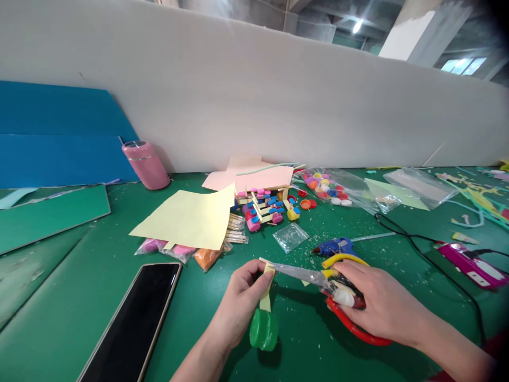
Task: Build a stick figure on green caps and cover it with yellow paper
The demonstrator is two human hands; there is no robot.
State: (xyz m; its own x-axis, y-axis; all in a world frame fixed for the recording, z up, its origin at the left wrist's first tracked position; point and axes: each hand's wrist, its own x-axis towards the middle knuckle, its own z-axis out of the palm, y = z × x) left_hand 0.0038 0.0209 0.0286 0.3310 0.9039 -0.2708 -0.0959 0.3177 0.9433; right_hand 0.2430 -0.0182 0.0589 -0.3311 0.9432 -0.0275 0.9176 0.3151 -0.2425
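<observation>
My left hand (247, 289) is closed, pinching a pale yellow paper strip (265, 301) between thumb and fingers. My right hand (377, 297) grips scissors (304, 274) with one yellow and one red handle. The blades point left and their tips are at the top of the strip; whether they are cutting into it I cannot tell. Just below the strip's lower end are green round plastic caps (264, 330), apparently joined to it. A blue glue gun (336, 246) lies just beyond my right hand, with a clear glue stick out of its back.
Yellow paper (191, 217) covers bags of coloured clay at left, near a dark phone (133, 321). Cap-and-stick models (264, 209) and a bag of bottle caps (326, 185) lie behind. A pink cup (147, 165) stands by the white partition (278, 101). A magenta power strip (473, 265) trails cables at right.
</observation>
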